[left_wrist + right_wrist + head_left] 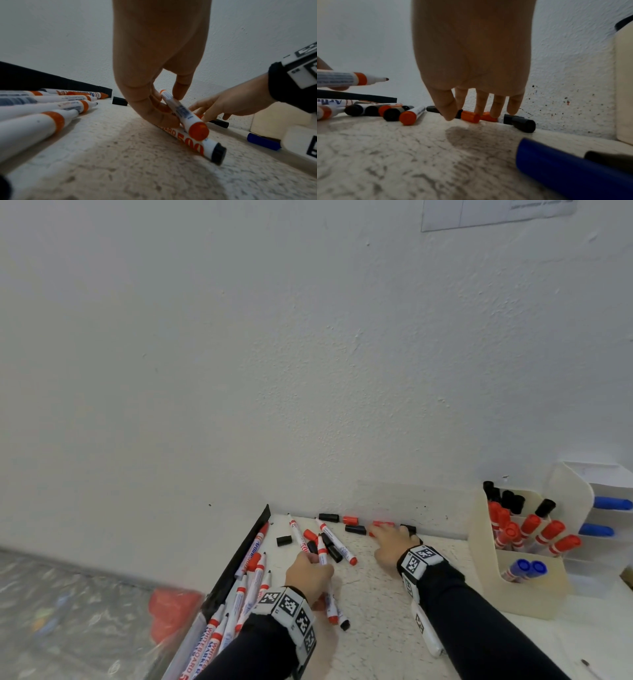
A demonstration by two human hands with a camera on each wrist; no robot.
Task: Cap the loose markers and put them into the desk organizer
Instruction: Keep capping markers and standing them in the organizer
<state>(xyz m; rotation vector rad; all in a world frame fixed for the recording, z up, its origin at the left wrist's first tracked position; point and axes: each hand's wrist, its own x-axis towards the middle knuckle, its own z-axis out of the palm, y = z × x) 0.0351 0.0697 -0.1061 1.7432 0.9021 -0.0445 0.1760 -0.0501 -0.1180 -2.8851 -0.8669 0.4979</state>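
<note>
Head view: the left hand is pinching an uncapped red marker, tip pointing to twelve o'clock, awaiting a cap; the right hand, fingers spread and holding nothing, is reaching for a red cap by the wall, the desk organizer sitting at three o'clock.

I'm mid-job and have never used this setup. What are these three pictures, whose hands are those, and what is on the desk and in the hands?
There is no machine: a person works with two bare hands, with cameras strapped on. The wide picture comes from a head camera looking down; the other two come from wrist cameras looking along each hand. The left hand holds an uncapped red marker, tip up. The right hand holds nothing; its straight fingers reach down over loose red caps and black caps lying by the wall. More uncapped markers lie at the left of the desk. The cream organizer at the right already holds capped markers.
</note>
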